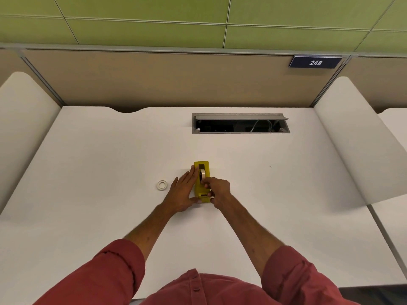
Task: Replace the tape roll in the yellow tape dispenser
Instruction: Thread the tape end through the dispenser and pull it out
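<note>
The yellow tape dispenser [202,166] lies on the white desk [110,161], near its middle. A tape roll [202,173] sits in the dispenser's slot. My left hand [182,192] lies flat against the dispenser's left side, fingers extended, steadying it. My right hand [218,190] is at the dispenser's right side, its fingertips pinched at the roll; whether they hold the tape end is too small to tell. A second, nearly empty white tape ring [162,185] lies flat on the desk, left of my left hand.
An open cable hatch [240,123] with wires inside is cut into the desk behind the dispenser. Beige partition panels [154,78] close the back. White curved side dividers [352,139] stand at left and right. A sign reading 248 [315,62] hangs at the upper right.
</note>
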Available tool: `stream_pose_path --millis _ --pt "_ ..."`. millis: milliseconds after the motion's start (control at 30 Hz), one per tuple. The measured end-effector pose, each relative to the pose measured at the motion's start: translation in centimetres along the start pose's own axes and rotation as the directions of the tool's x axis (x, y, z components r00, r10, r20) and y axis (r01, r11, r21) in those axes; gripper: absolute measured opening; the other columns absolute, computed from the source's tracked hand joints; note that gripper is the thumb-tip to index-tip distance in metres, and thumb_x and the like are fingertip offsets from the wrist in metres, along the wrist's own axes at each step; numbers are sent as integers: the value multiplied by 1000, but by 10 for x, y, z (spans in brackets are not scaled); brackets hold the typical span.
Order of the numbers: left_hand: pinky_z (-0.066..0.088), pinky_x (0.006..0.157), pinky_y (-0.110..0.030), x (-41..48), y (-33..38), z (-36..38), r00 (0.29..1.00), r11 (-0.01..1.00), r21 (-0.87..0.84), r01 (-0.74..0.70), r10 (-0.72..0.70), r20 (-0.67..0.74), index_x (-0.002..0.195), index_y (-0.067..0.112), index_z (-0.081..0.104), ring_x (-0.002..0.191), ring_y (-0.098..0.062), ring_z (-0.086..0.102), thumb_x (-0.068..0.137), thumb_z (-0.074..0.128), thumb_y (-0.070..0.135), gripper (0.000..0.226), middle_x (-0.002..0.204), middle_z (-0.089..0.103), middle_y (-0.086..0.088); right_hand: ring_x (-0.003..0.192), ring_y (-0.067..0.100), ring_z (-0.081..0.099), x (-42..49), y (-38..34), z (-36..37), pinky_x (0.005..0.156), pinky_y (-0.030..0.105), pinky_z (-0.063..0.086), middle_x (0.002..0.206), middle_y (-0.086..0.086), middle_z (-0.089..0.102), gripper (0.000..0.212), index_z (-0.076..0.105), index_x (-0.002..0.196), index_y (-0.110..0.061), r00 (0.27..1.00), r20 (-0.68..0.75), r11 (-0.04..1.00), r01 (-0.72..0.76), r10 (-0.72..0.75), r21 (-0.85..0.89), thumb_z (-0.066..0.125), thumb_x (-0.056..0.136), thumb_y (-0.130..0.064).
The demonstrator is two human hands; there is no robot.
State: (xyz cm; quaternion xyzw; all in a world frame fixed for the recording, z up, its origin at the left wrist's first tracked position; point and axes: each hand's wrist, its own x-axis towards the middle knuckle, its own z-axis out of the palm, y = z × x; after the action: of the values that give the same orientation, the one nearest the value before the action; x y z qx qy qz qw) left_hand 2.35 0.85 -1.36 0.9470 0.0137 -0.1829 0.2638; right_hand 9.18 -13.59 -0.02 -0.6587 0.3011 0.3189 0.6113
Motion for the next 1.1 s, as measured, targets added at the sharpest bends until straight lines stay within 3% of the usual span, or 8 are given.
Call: stream_pose_path --millis 267,467,667,867,1033,1100 --pt "18 136 -57 0 -1 3 1000 1000 17 -1 1 7 171 21 -12 171 -23 3 98 73 49 116 181 -16 4 43 16 45 -7 20 -6 45 21 31 67 5 65 3 75 84 -6 1000 13 1000 20 -21 12 77 86 -8" --pt "20 135 -56 -1 0 4 1000 999 43 -4 4 -4 172 19 -9 171 -26 5 98 74 47 115 182 -14 1 43 17 41 -15 41 -17 50 24 28 67 2 67 12 83 95 -3 998 34 999 49 -49 7 74 90 -11" --pt "22 135 -56 -3 7 0 999 992 120 34 -32 -22 172 20 -9 170 -29 10 95 76 50 118 182 -9 0 39 14 41 -20 57 -23 45 21 29 58 -3 69 7 78 87 -9 994 61 996 85 -87 39 76 91 -14" --pt "22 135 -55 -4 10 -2 999 985 164 50 -47 -21 172 20 -10 169 -30 13 96 74 50 117 183 -8 0 40 13 41 -21 72 -24 46 22 29 67 2 70 21 82 98 2 992 46 993 116 -117 25 76 92 -17" --pt "23 135 -56 -3 10 -1 998 983 178 55 -55 -6 172 20 -12 169 -32 15 95 75 52 120 183 -8 -1 44 17 43 -25 82 -26 43 21 29 74 9 70 10 79 85 -7 989 39 990 141 -140 -2 74 90 -14" --pt "24 135 -55 -3 9 -1 999 983 177 49 -48 -11 172 19 -12 169 -32 15 94 76 52 121 183 -7 -2 43 17 42 -25 86 -27 44 21 28 73 10 69 12 79 86 -2 990 25 990 142 -142 1 72 89 -12"
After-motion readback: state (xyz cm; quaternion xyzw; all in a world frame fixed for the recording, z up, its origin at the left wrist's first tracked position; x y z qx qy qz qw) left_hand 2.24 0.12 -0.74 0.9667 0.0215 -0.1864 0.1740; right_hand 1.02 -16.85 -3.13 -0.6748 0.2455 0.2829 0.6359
